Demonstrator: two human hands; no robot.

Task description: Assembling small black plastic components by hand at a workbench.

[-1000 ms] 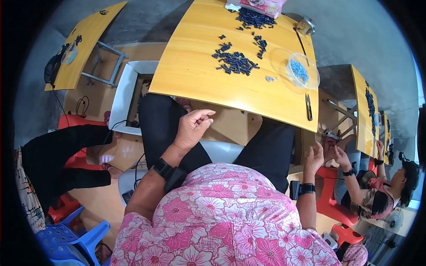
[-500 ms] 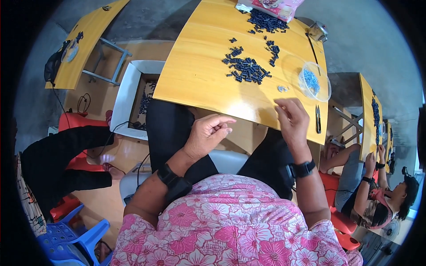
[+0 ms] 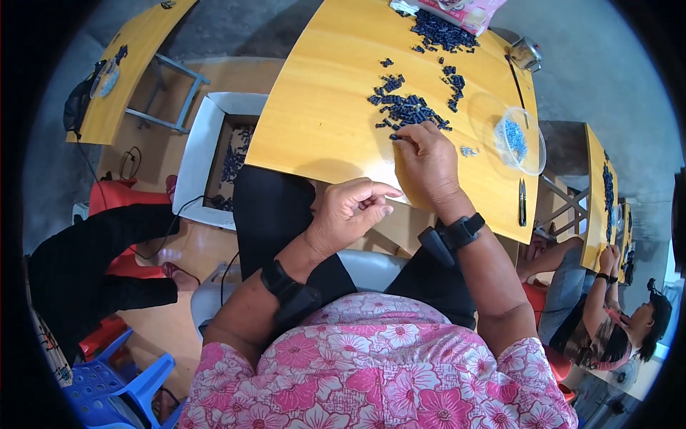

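My right hand (image 3: pixel 429 161) reaches over the yellow table, with thumb and fingers pinched at a small dark blue cylindrical piece (image 3: pixel 395 136). This piece lies at the near side of a loose pile of similar dark blue pieces (image 3: pixel 411 111). My left hand (image 3: pixel 349 217) hovers by the table's near edge, its index finger stretched out and its thumb a little apart from it. Nothing shows between those two fingertips; the other fingers are curled. Right of my right hand sit some tiny clear-looking bits (image 3: pixel 469 151) and a clear round tub (image 3: pixel 530 150) holding light blue bits (image 3: pixel 514 138).
Black thread snips (image 3: pixel 522 202) lie at the table's right edge. Farther back are another dark pile (image 3: pixel 439 32), a pink bag (image 3: pixel 464 11) and a metal tin (image 3: pixel 525 54). A white box (image 3: pixel 191 157) with dark pieces stands left, below the table. Other people sit on both sides.
My right hand has moved forward and left from the table's near edge to the pile, its fingertips now at a dark piece. My left hand has barely moved.
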